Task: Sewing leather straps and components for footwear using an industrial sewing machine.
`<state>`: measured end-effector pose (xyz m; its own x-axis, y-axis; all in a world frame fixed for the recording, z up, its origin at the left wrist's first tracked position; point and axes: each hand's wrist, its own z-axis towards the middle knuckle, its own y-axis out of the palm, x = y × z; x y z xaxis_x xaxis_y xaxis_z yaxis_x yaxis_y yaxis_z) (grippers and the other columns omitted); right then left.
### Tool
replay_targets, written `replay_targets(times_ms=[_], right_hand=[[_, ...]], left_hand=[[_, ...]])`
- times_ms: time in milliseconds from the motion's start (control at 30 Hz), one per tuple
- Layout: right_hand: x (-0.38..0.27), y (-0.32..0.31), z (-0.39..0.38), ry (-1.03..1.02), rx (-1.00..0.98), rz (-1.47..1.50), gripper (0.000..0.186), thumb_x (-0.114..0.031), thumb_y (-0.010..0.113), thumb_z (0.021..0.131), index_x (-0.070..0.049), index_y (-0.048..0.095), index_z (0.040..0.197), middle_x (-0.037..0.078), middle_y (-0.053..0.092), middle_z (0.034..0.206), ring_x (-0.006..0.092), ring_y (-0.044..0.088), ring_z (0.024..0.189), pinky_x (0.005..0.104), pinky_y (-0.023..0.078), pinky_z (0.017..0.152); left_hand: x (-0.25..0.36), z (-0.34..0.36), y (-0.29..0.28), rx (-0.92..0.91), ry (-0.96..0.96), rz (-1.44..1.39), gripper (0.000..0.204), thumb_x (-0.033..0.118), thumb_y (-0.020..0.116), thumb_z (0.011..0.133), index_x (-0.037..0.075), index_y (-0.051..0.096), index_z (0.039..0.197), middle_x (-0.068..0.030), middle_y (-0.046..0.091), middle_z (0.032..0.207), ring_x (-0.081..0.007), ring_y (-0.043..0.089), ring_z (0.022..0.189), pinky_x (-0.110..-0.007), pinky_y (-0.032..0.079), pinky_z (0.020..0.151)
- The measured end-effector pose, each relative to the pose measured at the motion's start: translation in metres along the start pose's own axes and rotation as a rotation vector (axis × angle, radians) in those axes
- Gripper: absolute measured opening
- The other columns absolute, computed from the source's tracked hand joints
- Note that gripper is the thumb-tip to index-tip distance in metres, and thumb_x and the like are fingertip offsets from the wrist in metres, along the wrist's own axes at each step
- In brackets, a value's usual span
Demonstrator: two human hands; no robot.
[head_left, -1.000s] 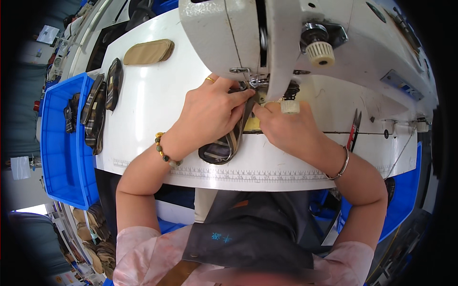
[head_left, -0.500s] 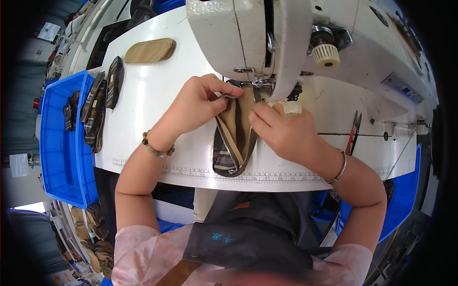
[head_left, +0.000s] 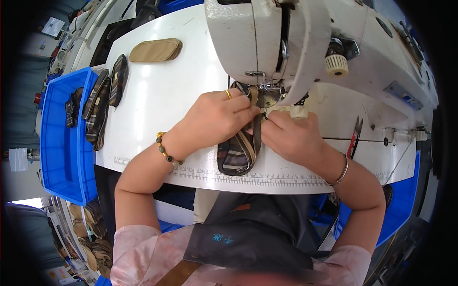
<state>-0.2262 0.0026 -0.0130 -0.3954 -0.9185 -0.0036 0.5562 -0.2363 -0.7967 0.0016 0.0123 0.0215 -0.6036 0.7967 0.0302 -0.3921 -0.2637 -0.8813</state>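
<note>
A plaid zippered pouch [head_left: 231, 161] with a tan lining lies open lengthwise, its far end close to the needle area of the white sewing machine [head_left: 238, 40]. My left hand [head_left: 220, 117] is closed on the pouch's upper part, the back of the hand covering much of the opening. Just right of the pouch's zipper edge, my right hand [head_left: 290, 136] is pinched, with a small dark bit showing at its fingertips, too small to name. Both hands' fingertips nearly meet below the presser foot [head_left: 271, 87].
Red-handled snips [head_left: 354, 138] lie on the white table [head_left: 157, 105] right of my right hand. Tan oval pieces [head_left: 155, 50] are stacked at the back left. Plaid pouches [head_left: 97, 117] rest beside a blue bin [head_left: 61, 157]. A ruler strip [head_left: 200, 175] runs along the front edge.
My left hand has moved right and turned over the pouch, covering its opening. My right hand has shifted slightly right, off the zipper edge. The whole view has shifted a little.
</note>
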Motion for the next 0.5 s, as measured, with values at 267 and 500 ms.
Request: replay_targets(times_ms=[267, 500], right_hand=[[-0.014, -0.002, 0.008, 0.038, -0.05, 0.033, 0.016, -0.018, 0.069, 0.073, -0.005, 0.067, 0.083, 0.011, 0.067, 0.093, 0.017, 0.062, 0.058, 0.0322, 0.049, 0.049], [-0.014, 0.01, 0.005, -0.119, -0.049, -0.028, 0.018, -0.015, 0.066, 0.069, 0.0, 0.068, 0.078, 0.018, 0.066, 0.084, 0.0191, 0.064, 0.059, 0.0309, 0.049, 0.05]], left_hand=[[-0.008, -0.006, 0.0, -0.035, -0.38, -0.42, 0.024, 0.003, 0.071, 0.075, 0.005, 0.077, 0.099, -0.0073, 0.065, 0.087, -0.0255, 0.067, 0.085, -0.037, 0.056, 0.068], [0.015, 0.004, -0.008, -0.161, -0.295, -0.055, 0.026, 0.011, 0.075, 0.074, 0.01, 0.078, 0.099, -0.0028, 0.059, 0.095, -0.022, 0.061, 0.09, -0.034, 0.055, 0.071]])
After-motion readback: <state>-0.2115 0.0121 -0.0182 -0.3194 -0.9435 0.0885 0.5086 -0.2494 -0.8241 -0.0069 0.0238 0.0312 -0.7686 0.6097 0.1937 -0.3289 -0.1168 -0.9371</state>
